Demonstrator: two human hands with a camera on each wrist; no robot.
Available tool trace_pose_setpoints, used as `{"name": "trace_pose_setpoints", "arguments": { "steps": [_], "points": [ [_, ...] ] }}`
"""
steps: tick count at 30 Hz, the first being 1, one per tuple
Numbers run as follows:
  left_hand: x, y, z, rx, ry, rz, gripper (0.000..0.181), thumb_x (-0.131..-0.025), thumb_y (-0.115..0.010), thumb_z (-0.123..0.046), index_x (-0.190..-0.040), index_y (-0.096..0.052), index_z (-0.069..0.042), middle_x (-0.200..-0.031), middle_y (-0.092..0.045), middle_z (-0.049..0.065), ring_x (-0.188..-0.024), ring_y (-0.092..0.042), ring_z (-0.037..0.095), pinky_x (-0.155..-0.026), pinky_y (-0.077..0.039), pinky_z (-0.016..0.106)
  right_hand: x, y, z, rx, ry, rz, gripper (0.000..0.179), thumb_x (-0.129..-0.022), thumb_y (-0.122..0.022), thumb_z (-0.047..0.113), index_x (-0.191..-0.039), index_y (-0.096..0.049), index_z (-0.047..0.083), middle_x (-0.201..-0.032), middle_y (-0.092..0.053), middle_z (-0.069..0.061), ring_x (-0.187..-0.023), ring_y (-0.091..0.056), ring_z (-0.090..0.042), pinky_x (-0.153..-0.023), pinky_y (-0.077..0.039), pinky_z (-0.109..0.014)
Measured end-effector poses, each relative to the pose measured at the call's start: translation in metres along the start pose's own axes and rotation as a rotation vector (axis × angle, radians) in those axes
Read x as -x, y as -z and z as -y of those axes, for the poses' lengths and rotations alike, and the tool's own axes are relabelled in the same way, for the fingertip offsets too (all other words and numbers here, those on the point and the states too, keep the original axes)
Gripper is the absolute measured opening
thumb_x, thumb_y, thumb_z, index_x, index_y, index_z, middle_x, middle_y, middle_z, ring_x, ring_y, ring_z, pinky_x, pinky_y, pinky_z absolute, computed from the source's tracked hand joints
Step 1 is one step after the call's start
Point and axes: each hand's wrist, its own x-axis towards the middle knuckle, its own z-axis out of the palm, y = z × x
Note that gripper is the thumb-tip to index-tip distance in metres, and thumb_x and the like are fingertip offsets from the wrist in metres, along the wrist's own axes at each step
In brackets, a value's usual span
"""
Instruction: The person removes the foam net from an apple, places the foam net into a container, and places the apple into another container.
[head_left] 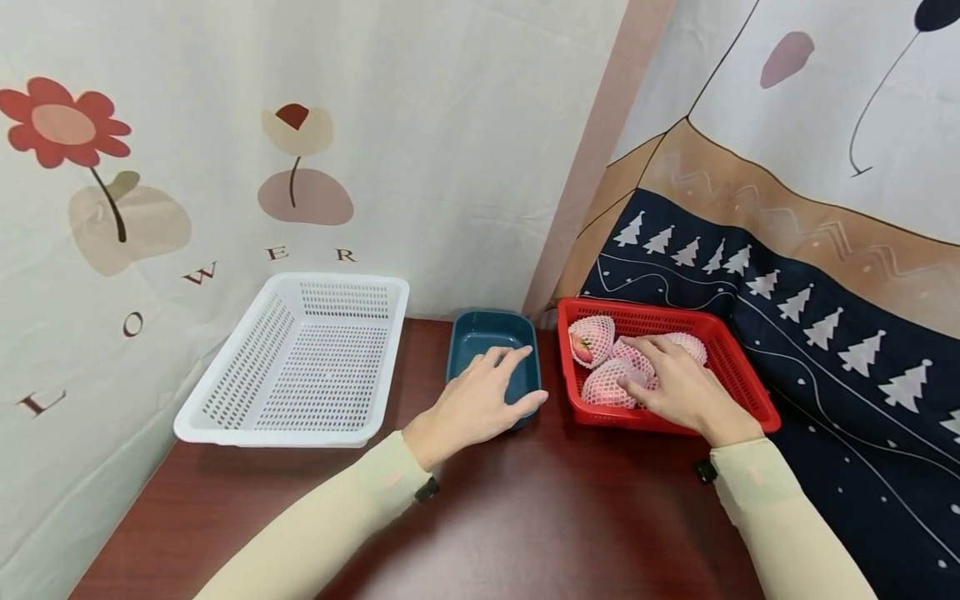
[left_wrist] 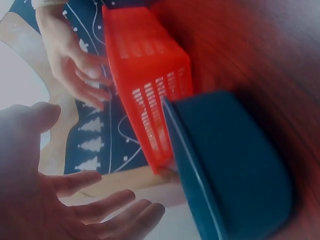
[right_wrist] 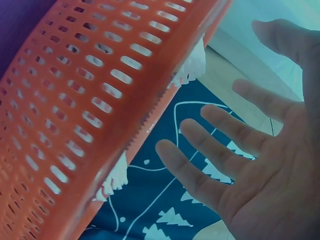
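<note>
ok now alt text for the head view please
A person's right hand is over pink-netted fruit in a red basket, the left hand over a small blue tray. A white basket stands left of the tray on a reddish-brown table.

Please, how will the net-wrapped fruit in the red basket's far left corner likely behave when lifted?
The net-wrapped fruit would probably roll if released, as it looks rounded. Its pink mesh sleeve seems foamy, so the grip should feel soft.

Three containers (head_left: 491,323) on brown table (head_left: 570,500)
</note>
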Motion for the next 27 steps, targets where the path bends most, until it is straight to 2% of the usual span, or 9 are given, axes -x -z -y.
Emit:
{"name": "trace_pose_setpoints", "arguments": {
  "steps": [9,13,20,27],
  "points": [
    [-0.013,-0.017,-0.015,0.131,0.018,0.050,0.082,-0.108,-0.072,-0.061,-0.176,-0.051,-0.020,-0.171,-0.060,0.016,-0.150,-0.065,0.035,-0.115,-0.066,0.060,-0.010,0.001,0.000,0.017,0.014,0.041,0.078,-0.102,-0.085,0.039,-0.170,-0.059,0.012,-0.169,-0.060,-0.031,-0.156,-0.057,-0.054,-0.123,-0.051,-0.081],
    [-0.019,-0.023,-0.020,0.174,0.031,0.067,0.079,-0.109,-0.072,-0.060,-0.175,-0.052,-0.020,-0.171,-0.061,0.014,-0.149,-0.065,0.033,-0.113,-0.068,0.059,-0.011,0.003,0.000,0.028,0.024,0.062,0.079,-0.100,-0.086,0.038,-0.169,-0.059,0.011,-0.168,-0.061,-0.031,-0.154,-0.058,-0.056,-0.122,-0.050,-0.082],
    [-0.029,-0.035,-0.025,0.257,0.026,0.067,0.074,-0.112,-0.072,-0.051,-0.173,-0.053,-0.015,-0.171,-0.063,0.014,-0.150,-0.065,0.031,-0.115,-0.067,0.057,-0.017,0.004,0.002,0.036,0.051,0.092,0.076,-0.100,-0.086,0.037,-0.168,-0.062,0.011,-0.166,-0.063,-0.031,-0.152,-0.061,-0.056,-0.121,-0.052,-0.082],
    [-0.035,-0.044,-0.028,0.368,0.062,0.067,0.066,-0.112,-0.075,-0.041,-0.168,-0.056,-0.012,-0.156,-0.071,0.015,-0.133,-0.073,0.030,-0.104,-0.072,0.047,-0.022,0.003,0.005,0.042,0.060,0.123,0.074,-0.100,-0.087,0.036,-0.167,-0.064,0.014,-0.166,-0.063,-0.030,-0.150,-0.063,-0.056,-0.120,-0.054,-0.081]
  ]
}}
